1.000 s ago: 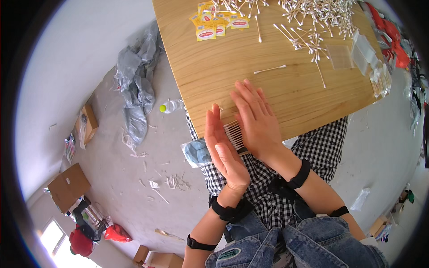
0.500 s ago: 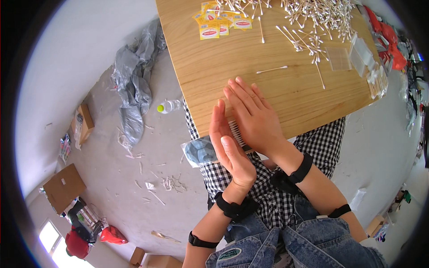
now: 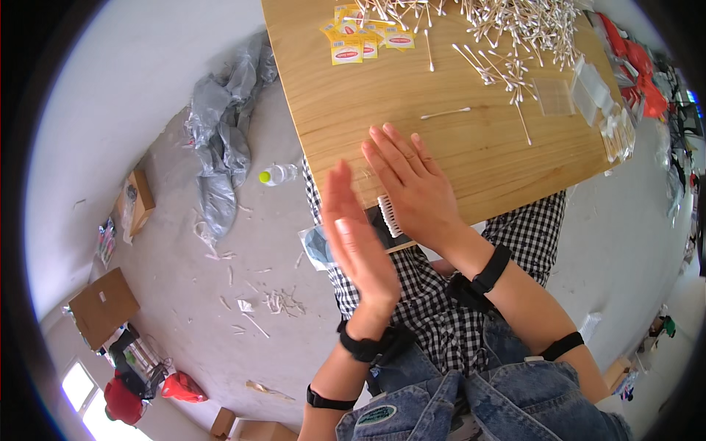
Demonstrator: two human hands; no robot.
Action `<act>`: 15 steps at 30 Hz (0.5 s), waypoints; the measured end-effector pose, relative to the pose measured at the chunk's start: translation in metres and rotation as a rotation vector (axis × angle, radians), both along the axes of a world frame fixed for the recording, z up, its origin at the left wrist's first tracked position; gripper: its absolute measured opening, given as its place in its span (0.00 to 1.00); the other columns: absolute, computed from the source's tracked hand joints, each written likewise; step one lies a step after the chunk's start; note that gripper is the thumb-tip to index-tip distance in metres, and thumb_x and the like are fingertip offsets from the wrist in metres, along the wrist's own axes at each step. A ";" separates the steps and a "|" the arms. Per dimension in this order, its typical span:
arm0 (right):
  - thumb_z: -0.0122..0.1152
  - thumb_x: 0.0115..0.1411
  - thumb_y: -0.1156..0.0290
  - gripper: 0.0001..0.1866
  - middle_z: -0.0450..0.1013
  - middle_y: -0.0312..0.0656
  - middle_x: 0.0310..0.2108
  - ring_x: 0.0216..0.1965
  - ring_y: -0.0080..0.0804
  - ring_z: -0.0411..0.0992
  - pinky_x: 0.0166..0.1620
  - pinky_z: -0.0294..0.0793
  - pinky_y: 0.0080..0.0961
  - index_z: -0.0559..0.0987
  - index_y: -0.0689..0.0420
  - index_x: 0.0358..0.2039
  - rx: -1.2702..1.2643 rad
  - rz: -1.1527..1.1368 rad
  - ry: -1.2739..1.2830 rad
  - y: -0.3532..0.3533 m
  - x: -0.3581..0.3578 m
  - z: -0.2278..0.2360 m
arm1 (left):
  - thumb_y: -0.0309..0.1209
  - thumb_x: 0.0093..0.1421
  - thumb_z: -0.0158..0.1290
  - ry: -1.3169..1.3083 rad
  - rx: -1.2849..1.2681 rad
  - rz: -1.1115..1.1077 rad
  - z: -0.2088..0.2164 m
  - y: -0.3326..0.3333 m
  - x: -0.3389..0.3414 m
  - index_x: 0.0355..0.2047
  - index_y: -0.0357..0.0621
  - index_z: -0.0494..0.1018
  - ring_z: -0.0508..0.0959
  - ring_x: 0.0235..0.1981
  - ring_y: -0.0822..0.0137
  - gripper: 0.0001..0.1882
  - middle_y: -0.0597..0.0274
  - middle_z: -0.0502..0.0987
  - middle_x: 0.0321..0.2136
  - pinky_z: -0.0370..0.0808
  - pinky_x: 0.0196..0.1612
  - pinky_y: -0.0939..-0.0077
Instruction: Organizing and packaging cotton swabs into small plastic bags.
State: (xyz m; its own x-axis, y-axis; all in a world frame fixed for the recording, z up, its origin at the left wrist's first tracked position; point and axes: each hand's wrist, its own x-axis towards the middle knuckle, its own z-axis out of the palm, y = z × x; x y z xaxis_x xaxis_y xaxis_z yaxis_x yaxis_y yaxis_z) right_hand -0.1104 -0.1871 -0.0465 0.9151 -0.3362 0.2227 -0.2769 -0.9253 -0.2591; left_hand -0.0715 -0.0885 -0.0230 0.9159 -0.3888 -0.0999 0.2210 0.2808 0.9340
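Head view, only one we have. We're at the near edge of the surface, hands apart from each other.

Left hand: blurred, fingers straight, palm turned inward. Gap between it and the row; we see it holding nothing. Right hand: flat, fingers straight and together, lying across the row. Thumb and palm hidden, so we can't tell if it grips or only covers.

Row of swabs: between our hands, by the near edge, white tips lined up along the right hand's inner side. Stems mostly hidden under that hand. Can't tell what carries the row. Pale strip just below it; can't make out what it is.

Our read: step in hand is squaring the row between the palms. Tips look fairly even. Next move calls for the left palm straight against the tips, light even pressure, right hand steady so no swab slips out.

Rest of the surface: big heap of swabs at the far right, small bunch nearer us, one loose swab just beyond the right fingertips. Yellow cards at far left, overlapping. Clear bags and packed swabs by the right edge. Blue pack sits just left of the left hand, partly covered by it. Bottle lies on the floor, left of the surface.
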 end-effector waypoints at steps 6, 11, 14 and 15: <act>0.50 0.62 0.75 0.29 0.60 0.48 0.68 0.70 0.41 0.56 0.70 0.57 0.41 0.64 0.64 0.65 0.052 0.018 -0.034 0.001 0.001 0.002 | 0.23 0.50 0.67 -0.591 0.765 -0.386 0.019 0.076 0.055 0.53 0.39 0.73 0.69 0.60 0.55 0.28 0.52 0.71 0.57 0.62 0.65 0.61; 0.50 0.61 0.77 0.29 0.60 0.48 0.67 0.70 0.41 0.56 0.69 0.60 0.41 0.64 0.64 0.65 0.033 0.008 -0.022 0.009 0.000 0.001 | 0.24 0.39 0.70 -0.951 0.870 -0.559 0.017 0.080 0.056 0.49 0.40 0.75 0.70 0.48 0.51 0.33 0.54 0.72 0.46 0.71 0.53 0.59; 0.51 0.61 0.77 0.29 0.60 0.48 0.67 0.70 0.41 0.57 0.69 0.60 0.41 0.65 0.64 0.64 0.040 -0.001 -0.022 0.013 0.001 0.002 | 0.24 0.40 0.70 -0.894 0.796 -0.671 0.016 0.074 0.064 0.49 0.39 0.74 0.71 0.47 0.51 0.32 0.53 0.72 0.45 0.73 0.51 0.61; 0.51 0.61 0.77 0.29 0.60 0.48 0.67 0.70 0.41 0.57 0.69 0.60 0.41 0.65 0.64 0.64 0.036 0.000 -0.020 0.014 0.001 0.002 | 0.24 0.40 0.70 -0.893 0.793 -0.669 0.016 0.073 0.066 0.49 0.39 0.74 0.71 0.47 0.51 0.32 0.53 0.72 0.45 0.73 0.51 0.61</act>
